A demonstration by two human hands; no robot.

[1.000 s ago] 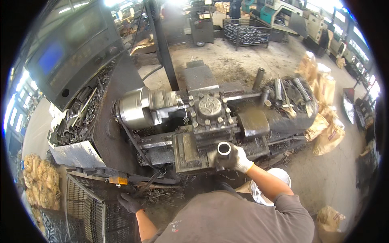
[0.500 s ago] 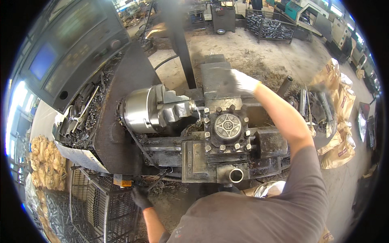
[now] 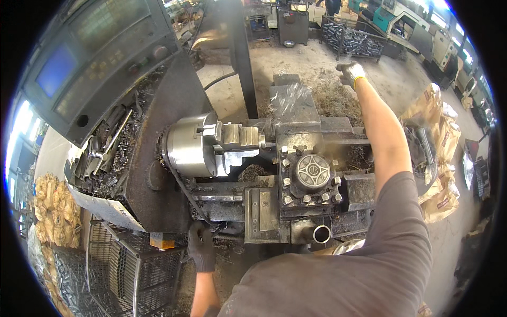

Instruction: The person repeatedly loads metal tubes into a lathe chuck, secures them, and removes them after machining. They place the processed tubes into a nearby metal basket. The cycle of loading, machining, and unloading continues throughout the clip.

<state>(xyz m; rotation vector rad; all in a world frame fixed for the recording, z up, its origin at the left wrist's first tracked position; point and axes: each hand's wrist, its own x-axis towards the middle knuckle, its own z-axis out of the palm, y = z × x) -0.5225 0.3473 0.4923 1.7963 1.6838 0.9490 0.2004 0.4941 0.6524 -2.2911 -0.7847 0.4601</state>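
My left hand point(image 3: 202, 247), in a dark glove, is closed at the lathe's front, its fingers curled around a thin dark lever point(image 3: 213, 226) that the glove mostly hides. My right hand point(image 3: 352, 73), in a white glove, reaches over the machine to its far side, fingers partly bent and apart, touching nothing I can see. Shiny pale streaks point(image 3: 296, 99) blur above the dark block behind the tool turret point(image 3: 312, 171). Left of the turret is a steel chuck point(image 3: 191, 146) with stepped jaws point(image 3: 238, 136). A small metal piece point(image 3: 262, 140) shows at the jaws' front.
Loose tools and metal chips fill a tray point(image 3: 103, 153) below the control panel point(image 3: 87, 58). A wire-mesh cart point(image 3: 138, 277) stands by my left arm, beside an orange-fronted box point(image 3: 162, 241). Paper sacks point(image 3: 441, 179) are at the right. An upright post point(image 3: 243, 68) rises behind the chuck.
My right hand has swung from above the dark block to farther right and away. My left hand has moved up to the lever. The chuck jaws have turned, and the view has shifted slightly.
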